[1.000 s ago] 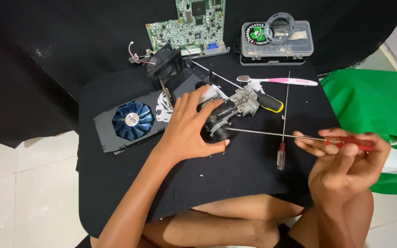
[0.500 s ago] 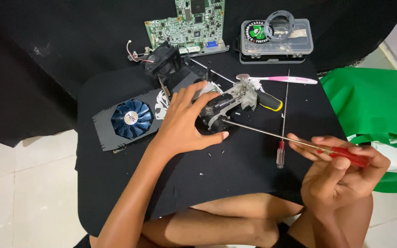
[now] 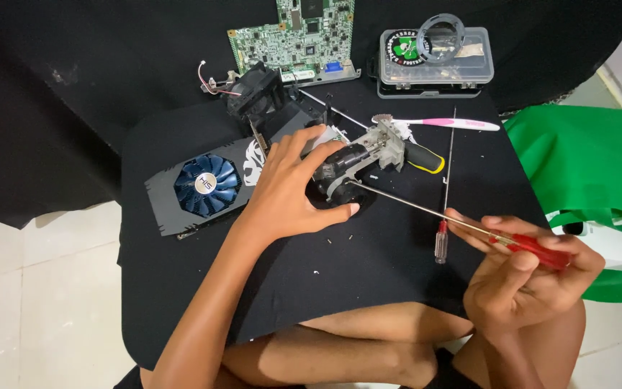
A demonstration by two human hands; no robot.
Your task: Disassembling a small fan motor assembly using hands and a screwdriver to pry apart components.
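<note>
My left hand point(image 3: 289, 189) rests on a small black and grey motor assembly point(image 3: 358, 160) in the middle of the black cloth and holds it down. My right hand point(image 3: 525, 277) grips the red handle of a long thin screwdriver point(image 3: 426, 210). Its shaft slants up and left, and the tip touches the assembly near my left thumb. A second, small screwdriver with a red handle point(image 3: 443, 216) lies on the cloth beside the shaft.
A graphics card with a blue fan point(image 3: 199, 189) lies left of my hand, a black fan point(image 3: 257, 90) behind it. A green circuit board point(image 3: 293, 36) and clear parts box point(image 3: 435, 59) stand at the back. A pink toothbrush point(image 3: 444, 122) and green fabric point(image 3: 588, 155) lie right.
My right hand dropped lower and swung the long screwdriver so its tip meets the assembly. My left hand shifted a little on the assembly.
</note>
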